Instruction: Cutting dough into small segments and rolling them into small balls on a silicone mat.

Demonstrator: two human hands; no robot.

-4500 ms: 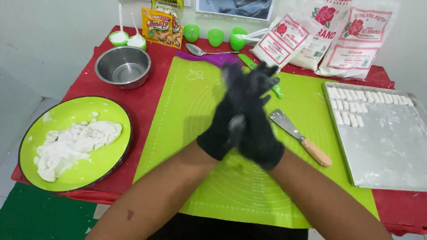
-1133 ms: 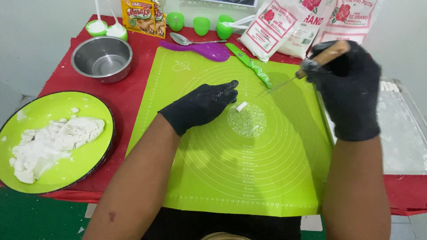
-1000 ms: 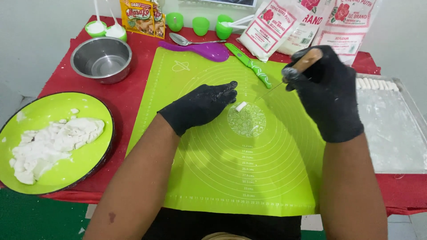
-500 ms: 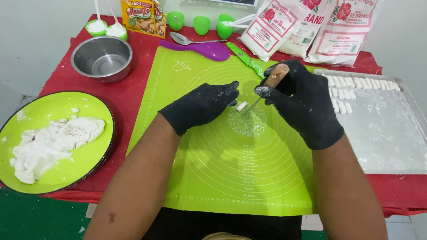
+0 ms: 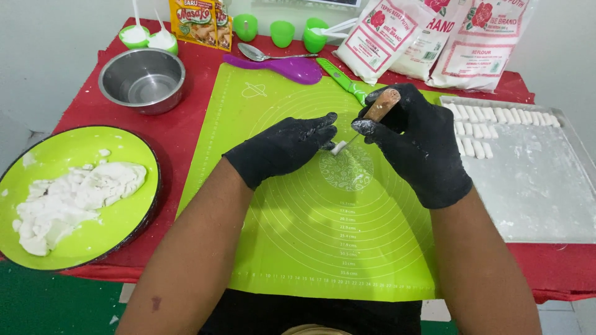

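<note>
Dough piece (image 5: 338,147) near the middle of your green mat (image 5: 298,248) sits pinned under your flattened left hand (image 5: 282,147) while your right hand (image 5: 416,139), fisted on the wooden-handled scraper (image 5: 380,107), angles its blade close enough that a slip could nick your glove fingertips (image 5: 329,121).

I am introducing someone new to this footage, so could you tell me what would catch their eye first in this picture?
Two black-gloved hands meet at the middle of the bright green mat: the right hand holds a wooden-handled scraper against a small white dough piece that the left hand steadies. At the left sits a green plate with a lump of white dough. At the right, a floured metal tray carries rows of small cut pieces.
</note>
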